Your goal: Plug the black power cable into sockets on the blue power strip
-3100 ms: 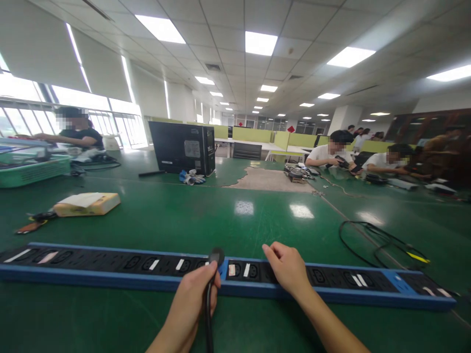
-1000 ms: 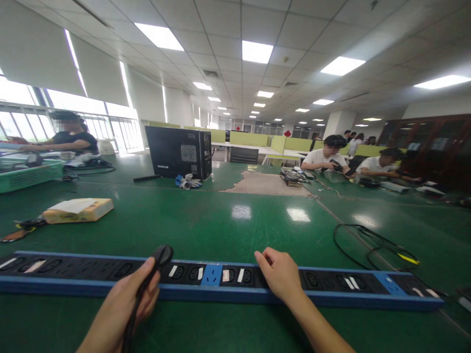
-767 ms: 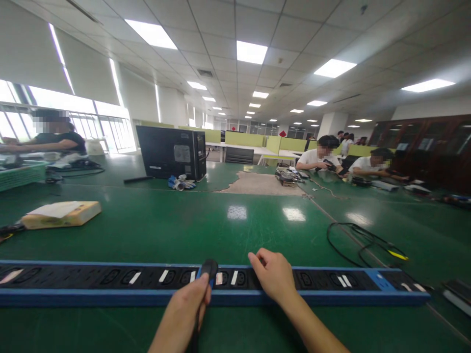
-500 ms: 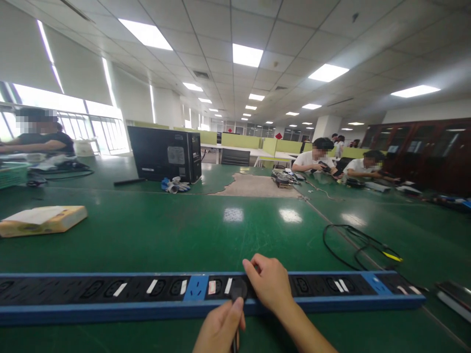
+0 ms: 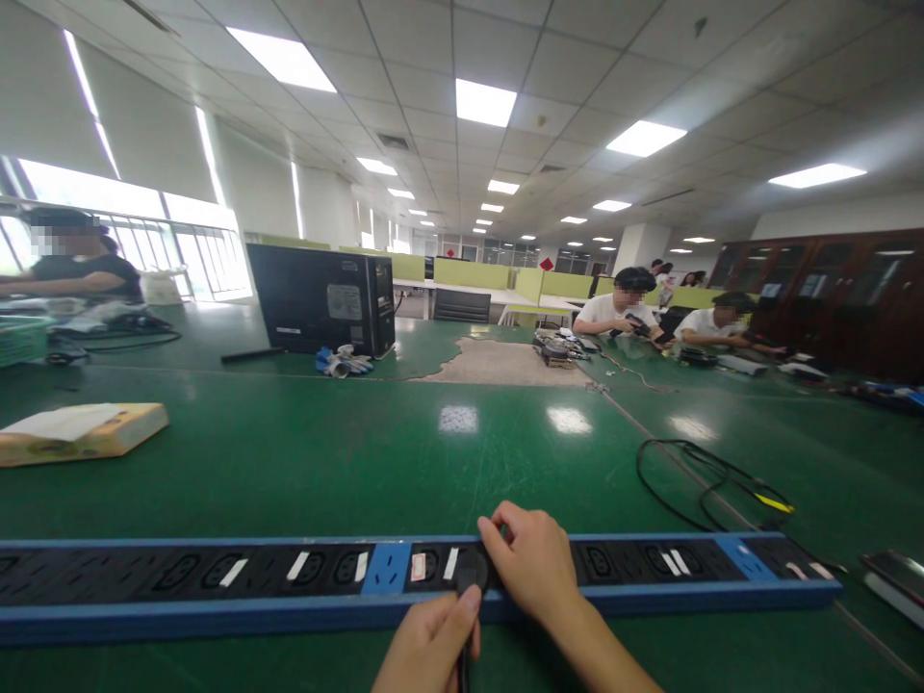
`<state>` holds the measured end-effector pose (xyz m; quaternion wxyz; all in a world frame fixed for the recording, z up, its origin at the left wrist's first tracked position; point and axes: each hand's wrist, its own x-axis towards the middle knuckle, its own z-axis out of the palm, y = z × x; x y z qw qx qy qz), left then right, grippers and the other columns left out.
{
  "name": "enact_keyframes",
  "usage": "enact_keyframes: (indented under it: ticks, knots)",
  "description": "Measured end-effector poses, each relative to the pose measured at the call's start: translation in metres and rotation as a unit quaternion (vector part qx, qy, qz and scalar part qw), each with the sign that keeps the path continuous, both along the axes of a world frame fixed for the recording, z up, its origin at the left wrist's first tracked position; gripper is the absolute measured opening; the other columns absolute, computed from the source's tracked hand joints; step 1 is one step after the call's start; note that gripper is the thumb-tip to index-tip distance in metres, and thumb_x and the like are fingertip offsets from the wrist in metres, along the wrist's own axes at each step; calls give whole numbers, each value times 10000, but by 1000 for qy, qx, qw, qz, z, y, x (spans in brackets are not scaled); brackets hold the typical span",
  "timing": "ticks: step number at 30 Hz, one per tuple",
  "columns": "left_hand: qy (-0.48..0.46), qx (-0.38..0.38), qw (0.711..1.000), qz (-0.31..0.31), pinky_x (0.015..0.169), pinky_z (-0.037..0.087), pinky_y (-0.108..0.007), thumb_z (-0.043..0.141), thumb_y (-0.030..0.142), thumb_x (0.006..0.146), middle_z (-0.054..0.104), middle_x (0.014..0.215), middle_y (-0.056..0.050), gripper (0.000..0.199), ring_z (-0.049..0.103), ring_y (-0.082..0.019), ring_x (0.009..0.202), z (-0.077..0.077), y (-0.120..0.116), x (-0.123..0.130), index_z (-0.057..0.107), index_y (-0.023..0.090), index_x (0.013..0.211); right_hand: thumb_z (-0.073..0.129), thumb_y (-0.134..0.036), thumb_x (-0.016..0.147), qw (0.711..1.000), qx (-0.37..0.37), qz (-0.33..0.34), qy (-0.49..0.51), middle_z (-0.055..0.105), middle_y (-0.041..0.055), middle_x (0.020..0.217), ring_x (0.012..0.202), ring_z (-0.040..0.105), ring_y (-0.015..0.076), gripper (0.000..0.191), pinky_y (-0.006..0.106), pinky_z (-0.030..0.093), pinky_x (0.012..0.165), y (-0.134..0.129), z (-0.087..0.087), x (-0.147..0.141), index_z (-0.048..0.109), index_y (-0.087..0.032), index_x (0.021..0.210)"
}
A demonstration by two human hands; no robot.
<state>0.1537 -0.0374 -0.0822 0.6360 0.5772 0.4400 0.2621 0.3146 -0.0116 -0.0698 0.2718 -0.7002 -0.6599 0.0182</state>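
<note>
A long blue and black power strip (image 5: pixel 289 618) lies across the green table in front of me, with several sockets along its top and white labels on some. My left hand (image 5: pixel 431 643), at the strip's near edge, is closed on a black plug (image 5: pixel 469 572) whose cord runs down toward me. The plug sits at a socket right of a blue socket section; I cannot tell how deep it is in. My right hand (image 5: pixel 532 565) lies over the strip just right of the plug, fingers curled against it, fingertips partly hidden.
A coiled black cable (image 5: pixel 711 478) with a yellow tag lies behind the strip's right part. A tissue pack (image 5: pixel 87 433) is at left. Farther back stand a black computer case (image 5: pixel 321 300) and gloves (image 5: pixel 343 362). People work at the table's far right and far left.
The view has shifted very slightly. Both hands stay almost in the same place on the plug and strip.
</note>
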Motion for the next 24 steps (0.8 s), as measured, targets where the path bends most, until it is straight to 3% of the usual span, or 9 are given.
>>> enact_keyframes:
  ticks: [15,17,20,24]
  knots:
    - [-72,-39,994,65,348,173,-196,513,830,652,376,334,79,653,275,-71,291,0,8,2,555,181,707,415,-465,936,1000,-4,-4,13,658,-2,618,605,587,144,393,251,235,552,0,5,0,614,-240,683]
    - [-77,-37,995,59,340,182,-198,524,818,651,390,355,78,636,281,-73,294,3,10,1,549,186,718,388,-499,942,1000,-12,-2,29,654,-7,612,596,586,143,415,249,243,545,-4,12,-4,623,-250,707]
    - [-63,-14,998,25,336,183,-203,516,818,657,413,369,67,632,300,-72,295,6,13,-1,538,187,692,403,-583,908,995,-54,39,72,678,-9,664,618,602,165,386,249,269,548,-16,27,-13,660,-296,886]
    - [-20,24,999,-13,351,171,-210,451,841,685,432,383,49,664,312,-62,307,5,14,-4,515,182,633,506,-575,840,985,-108,81,112,714,56,823,746,635,223,377,270,336,599,-27,35,-26,661,-267,991]
